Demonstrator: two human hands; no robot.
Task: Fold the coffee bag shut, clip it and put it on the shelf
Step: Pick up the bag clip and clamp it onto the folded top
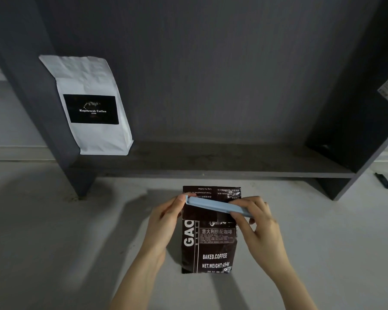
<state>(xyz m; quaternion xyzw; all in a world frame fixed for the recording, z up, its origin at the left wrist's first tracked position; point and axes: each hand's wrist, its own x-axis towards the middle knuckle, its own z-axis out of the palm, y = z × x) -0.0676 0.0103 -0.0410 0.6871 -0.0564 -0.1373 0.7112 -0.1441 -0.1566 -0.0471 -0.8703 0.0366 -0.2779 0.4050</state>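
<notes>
A dark brown coffee bag (208,245) with white lettering lies on the pale surface in front of the shelf, its top folded over. A long light blue clip (213,205) lies slanted across the fold. My left hand (166,218) pinches the clip's left end against the bag's left edge. My right hand (259,224) grips the clip's right end from above, covering that tip. The dark grey shelf (211,163) stands just beyond the bag.
A white coffee bag (92,104) with a black label stands at the shelf's left end, leaning on the side panel. The shelf board to its right is bare. A dark slim object (384,181) lies on the surface at far right.
</notes>
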